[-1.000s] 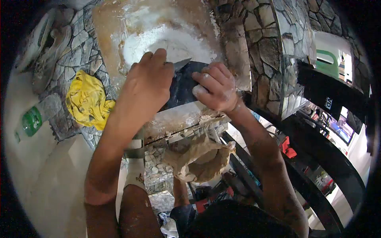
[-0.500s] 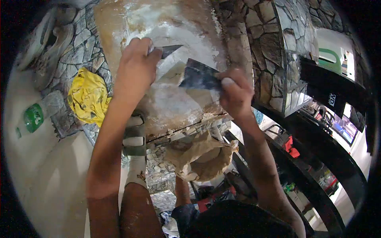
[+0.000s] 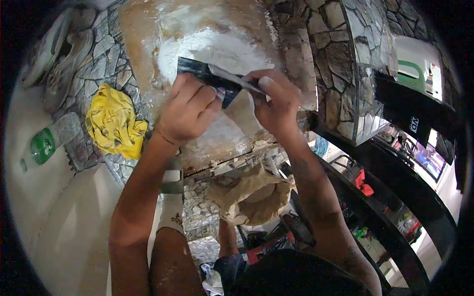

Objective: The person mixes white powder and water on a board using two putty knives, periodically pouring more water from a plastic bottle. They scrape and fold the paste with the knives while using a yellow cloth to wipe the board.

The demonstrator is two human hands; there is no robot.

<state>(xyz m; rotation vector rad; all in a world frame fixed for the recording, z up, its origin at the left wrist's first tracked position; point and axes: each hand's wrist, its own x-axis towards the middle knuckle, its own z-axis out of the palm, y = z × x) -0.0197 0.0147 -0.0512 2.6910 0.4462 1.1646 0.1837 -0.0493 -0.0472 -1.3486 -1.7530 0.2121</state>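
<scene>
My left hand (image 3: 190,108) is closed on a putty knife with a dark blade (image 3: 192,67). My right hand (image 3: 276,101) grips a second putty knife, its blade (image 3: 229,76) tilted nearly edge-on with whitish matter along it. The two blades meet or overlap between my hands; their handles are mostly hidden by my fingers. Both are above a worn wooden board (image 3: 140,24) smeared with white. A mound of white paste or powder (image 3: 217,47) lies on the board just beyond the blades.
A yellow cloth (image 3: 113,121) and a green-labelled plastic bottle (image 3: 43,145) lie at left, near shoes (image 3: 69,69). An open brown paper bag (image 3: 252,197) stands below the board. Stone-patterned blocks (image 3: 331,59) and black curved bars (image 3: 395,167) are at right.
My hands have come together over the board, and the two blades, apart before, now meet. My left hand moved nearer and to the right; my right hand moved left. The yellow cloth shifted slightly.
</scene>
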